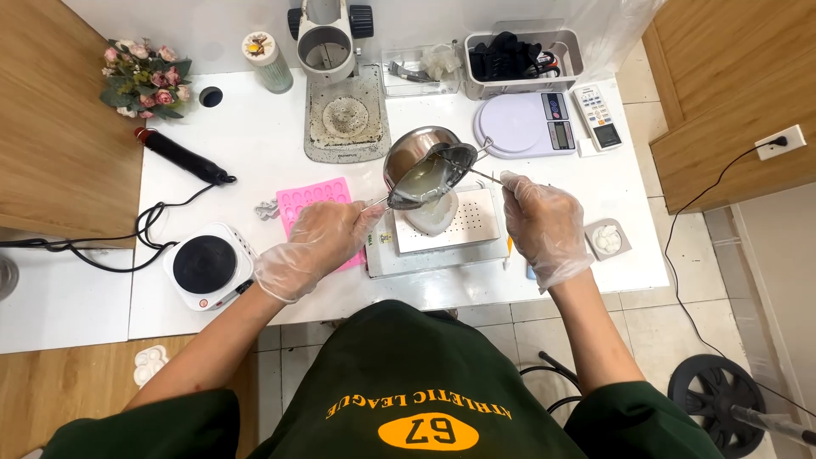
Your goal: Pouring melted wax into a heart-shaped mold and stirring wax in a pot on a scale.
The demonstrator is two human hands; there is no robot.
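Left edge of white table [255, 153]: black corded wand-shaped tool [180, 156], round black hotplate in white housing [206, 265], pink silicone mould tray [316, 204]. Left hand [316, 246], in clear disposable glove, grip closed around the thin handle of a small steel pouring pot [429, 174]; wrist bent inward, forearm angled up from the lower left. Pot tilted, holding pale translucent liquid, spout over a white rounded mould [433, 212] on a white perforated platform [446, 223]. Right hand [544, 228], gloved, grip pinched on a thin metal rod [484, 174] reaching the pot rim. Behind: round lilac scale [520, 125]; right: small grey square dish with white pieces [607, 239].
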